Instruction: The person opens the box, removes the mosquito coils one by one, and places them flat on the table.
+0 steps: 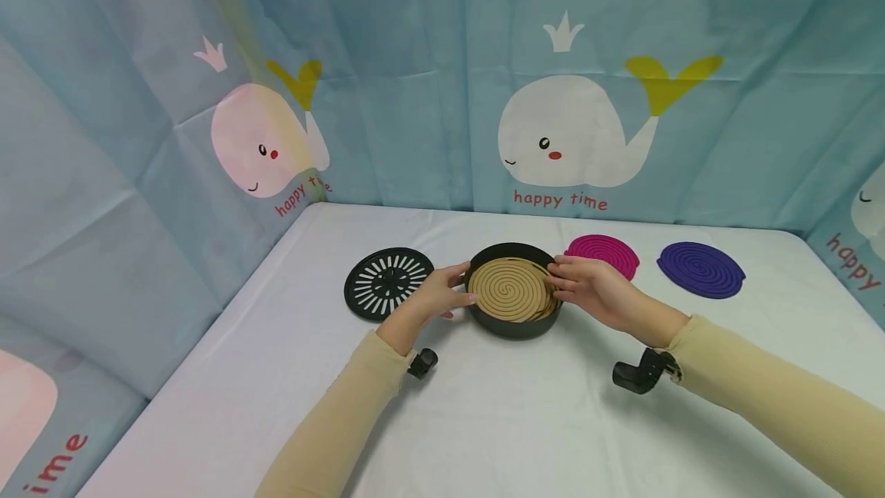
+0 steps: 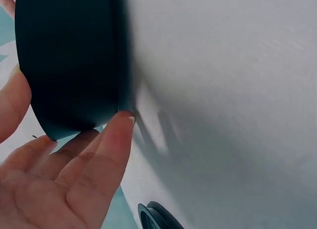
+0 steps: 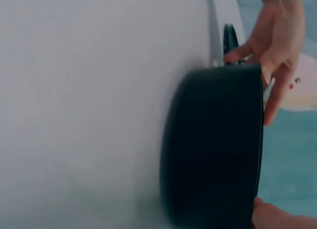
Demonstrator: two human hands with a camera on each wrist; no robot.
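A black round tin [image 1: 515, 327] stands upright on the white table with its top open. Inside lie tan spiral coils [image 1: 507, 290], like mosquito coils, slightly off centre and raised near the right rim. My left hand [image 1: 434, 294] holds the tin's left side; the left wrist view shows its thumb [image 2: 14, 102] near the rim and its fingertips against the wall down to the base. My right hand [image 1: 598, 289] reaches to the opposite rim, fingers nearly straight and overlapping the coils' right edge. In the right wrist view one fingertip [image 3: 267, 214] lies at the tin's rim.
To the left lies a black slotted lid [image 1: 362, 287], partly behind my left forearm. Behind my right hand is a magenta spiral coil [image 1: 605, 250], with a purple spiral coil [image 1: 701, 270] farther right. A blue whale-print curtain [image 1: 408, 144] hangs behind the white table [image 1: 525, 421].
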